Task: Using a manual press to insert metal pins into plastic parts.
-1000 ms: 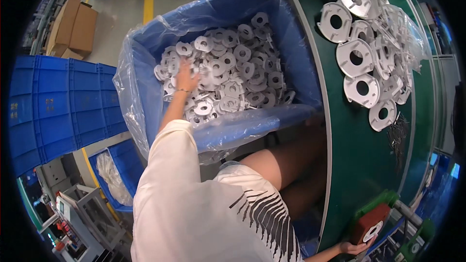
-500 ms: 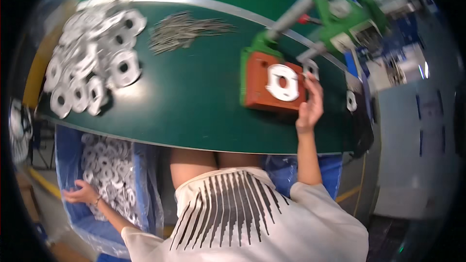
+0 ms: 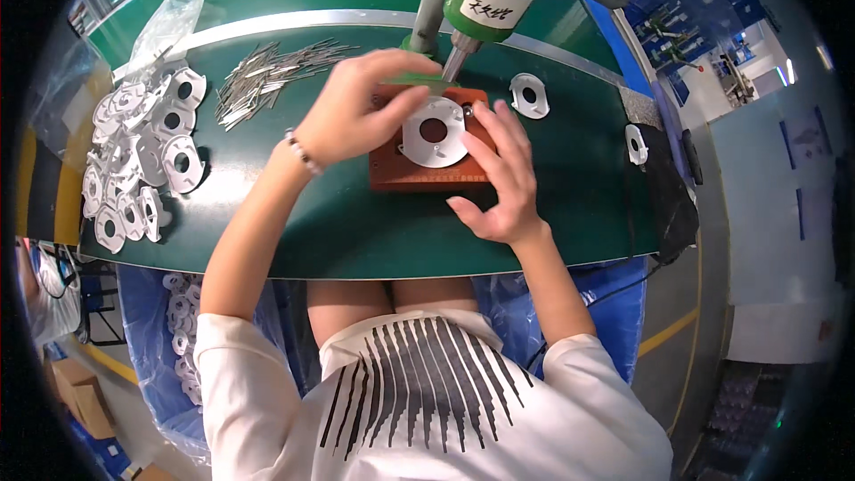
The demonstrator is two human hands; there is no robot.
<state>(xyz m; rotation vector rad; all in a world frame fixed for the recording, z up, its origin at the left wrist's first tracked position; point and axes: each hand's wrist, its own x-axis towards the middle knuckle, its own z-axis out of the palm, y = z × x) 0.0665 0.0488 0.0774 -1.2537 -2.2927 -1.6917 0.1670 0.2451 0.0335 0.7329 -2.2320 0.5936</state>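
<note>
A white plastic disc with a round centre hole (image 3: pixel 417 142) lies flat on the orange-red block (image 3: pixel 392 176) of a green hand press (image 3: pixel 481 0). My left hand (image 3: pixel 356 111) reaches over the block's far left, beside the press's metal ram (image 3: pixel 459 55). Its thumb stands apart from the fingers over the disc, and I see nothing held. At the disc's right edge my right hand (image 3: pixel 503 178) has its fingers spread, fingertips at the disc and block. Another white disc (image 3: pixel 529 95) rests on the green table just right of the block.
White discs (image 3: pixel 147 142) are heaped at the table's left, near a clear plastic bag (image 3: pixel 174 22). Thin metal pins (image 3: pixel 267 80) lie behind my left forearm. One disc (image 3: pixel 636 144) sits at the far right. Below the table edge stands a lined blue bin (image 3: pixel 147 330) of discs.
My left hand has come up from the blue bin to the press. My right hand has moved onto the disc's right edge. The view has shifted, so the press now appears further left.
</note>
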